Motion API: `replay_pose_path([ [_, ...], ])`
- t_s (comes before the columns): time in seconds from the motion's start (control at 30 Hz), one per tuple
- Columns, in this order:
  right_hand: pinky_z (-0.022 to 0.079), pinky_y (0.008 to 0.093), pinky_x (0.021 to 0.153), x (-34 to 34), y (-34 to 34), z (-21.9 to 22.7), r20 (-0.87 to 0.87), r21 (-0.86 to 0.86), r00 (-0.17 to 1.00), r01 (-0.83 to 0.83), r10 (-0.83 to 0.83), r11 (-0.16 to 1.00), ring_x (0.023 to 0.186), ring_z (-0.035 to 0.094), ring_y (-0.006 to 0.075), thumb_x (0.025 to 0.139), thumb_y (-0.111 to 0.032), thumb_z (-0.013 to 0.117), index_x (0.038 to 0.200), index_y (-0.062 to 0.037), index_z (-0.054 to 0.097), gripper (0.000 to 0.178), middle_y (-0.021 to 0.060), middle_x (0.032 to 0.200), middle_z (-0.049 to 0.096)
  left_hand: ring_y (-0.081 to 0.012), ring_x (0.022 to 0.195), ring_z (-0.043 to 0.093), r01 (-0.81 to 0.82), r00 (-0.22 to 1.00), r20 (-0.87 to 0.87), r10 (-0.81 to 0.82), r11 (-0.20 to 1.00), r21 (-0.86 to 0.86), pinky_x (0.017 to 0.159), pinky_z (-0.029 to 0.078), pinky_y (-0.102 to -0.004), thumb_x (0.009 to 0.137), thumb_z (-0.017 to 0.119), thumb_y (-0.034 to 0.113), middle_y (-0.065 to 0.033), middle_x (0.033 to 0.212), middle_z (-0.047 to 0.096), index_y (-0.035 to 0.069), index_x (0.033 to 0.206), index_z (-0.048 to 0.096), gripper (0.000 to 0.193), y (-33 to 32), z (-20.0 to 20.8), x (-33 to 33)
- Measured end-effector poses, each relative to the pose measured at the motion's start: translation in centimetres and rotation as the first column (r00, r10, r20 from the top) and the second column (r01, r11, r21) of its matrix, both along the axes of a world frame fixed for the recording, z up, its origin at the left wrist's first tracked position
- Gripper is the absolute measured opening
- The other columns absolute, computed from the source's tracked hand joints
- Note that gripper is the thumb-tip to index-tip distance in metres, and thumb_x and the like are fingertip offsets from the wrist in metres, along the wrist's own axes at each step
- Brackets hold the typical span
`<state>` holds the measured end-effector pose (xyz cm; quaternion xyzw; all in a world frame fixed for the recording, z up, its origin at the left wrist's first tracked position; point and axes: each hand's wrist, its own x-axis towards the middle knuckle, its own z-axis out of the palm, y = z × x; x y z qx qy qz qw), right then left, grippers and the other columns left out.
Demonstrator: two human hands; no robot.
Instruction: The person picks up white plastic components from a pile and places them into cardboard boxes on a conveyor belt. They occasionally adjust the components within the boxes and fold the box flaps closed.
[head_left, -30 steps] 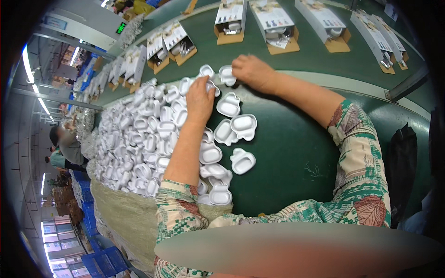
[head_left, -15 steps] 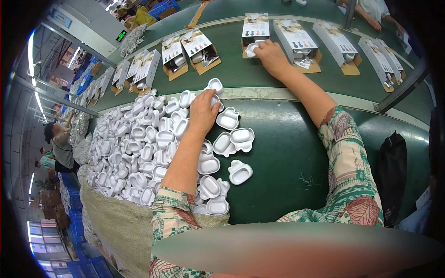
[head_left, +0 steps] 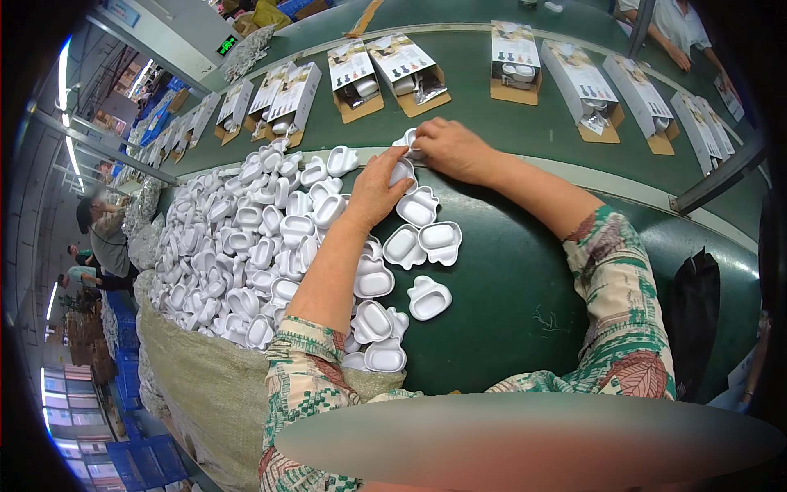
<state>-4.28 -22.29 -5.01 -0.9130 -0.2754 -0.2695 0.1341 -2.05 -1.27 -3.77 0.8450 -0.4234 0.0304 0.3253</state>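
Green surface (head_left: pixel 525 295) with a conveyor belt (head_left: pixel 475 107) running along its far edge; both hands work at that edge. Left hand (head_left: pixel 377 190) closed on a white plastic tray (head_left: pixel 402 170); right hand (head_left: pixel 449 149) curled over another white tray (head_left: pixel 408 141) at the belt's rail. Open cardboard boxes (head_left: pixel 354 75) ride the belt, several already showing contents; judged partly done. A large heap of white trays (head_left: pixel 246 246) remains at the left, spilling over a sack (head_left: pixel 205 385); loose trays (head_left: pixel 429 297) lie between the forearms, crowding the reach.
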Motion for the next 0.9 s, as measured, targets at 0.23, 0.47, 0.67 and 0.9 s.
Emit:
replay_pose_path([
  [0.23, 0.043, 0.0386, 0.075, 0.8, -2.1, -0.7, 0.088, -0.038, 0.984, 0.158, -0.154, 0.987, 0.090, 0.054, 0.0252, 0.078, -0.020, 0.058, 0.081, -0.0070, 0.059, 0.013, 0.0086, 0.087, 0.057, -0.0338, 0.106, 0.052, -0.130, 0.978, 0.145, 0.153, 0.979, -0.154, 0.092, 0.041, -0.0398, 0.078, 0.062, 0.015, -0.0161, 0.114, 0.056, 0.004, 0.114, 0.054, 0.039, 0.5, -0.7, 1.0],
  [0.47, 0.045, 0.0414, 0.075, 5.1, -8.4, 0.3, 0.098, -0.054, 0.808, 0.587, -0.580, 0.808, 0.096, 0.053, 0.0277, 0.077, -0.022, 0.064, 0.088, -0.0068, 0.061, 0.020, 0.0088, 0.092, 0.056, -0.0347, 0.120, 0.043, -0.563, 0.814, 0.178, 0.552, 0.827, 0.008, 0.096, 0.034, -0.0527, 0.081, 0.058, 0.020, -0.0147, 0.127, 0.049, 0.005, 0.107, 0.060, 0.030, 1.3, -2.5, 2.7],
  [0.67, 0.043, 0.0430, 0.085, 2.7, -5.8, 1.0, 0.148, 0.218, 0.940, 0.272, -0.307, 0.937, 0.094, 0.055, 0.0301, 0.075, -0.013, 0.067, 0.095, -0.0070, 0.058, 0.023, 0.0101, 0.100, 0.057, -0.0369, 0.118, 0.046, -0.468, 0.879, 0.112, 0.464, 0.884, 0.008, 0.100, 0.036, -0.0400, 0.082, 0.058, 0.025, -0.0234, 0.131, 0.046, 0.002, 0.113, 0.059, 0.038, 1.8, -2.4, 2.5],
  [0.9, 0.043, 0.0368, 0.081, -1.4, 3.3, 0.6, -0.054, -0.026, 0.994, -0.100, 0.099, 0.995, 0.096, 0.054, 0.0258, 0.070, -0.016, 0.070, 0.094, -0.0068, 0.058, 0.029, 0.0080, 0.098, 0.056, -0.0336, 0.100, 0.056, -0.255, 0.962, 0.062, 0.267, 0.955, -0.151, 0.086, 0.045, -0.0377, 0.079, 0.059, 0.008, -0.0177, 0.115, 0.056, 0.003, 0.109, 0.057, 0.030, 0.9, -1.6, 2.1],
])
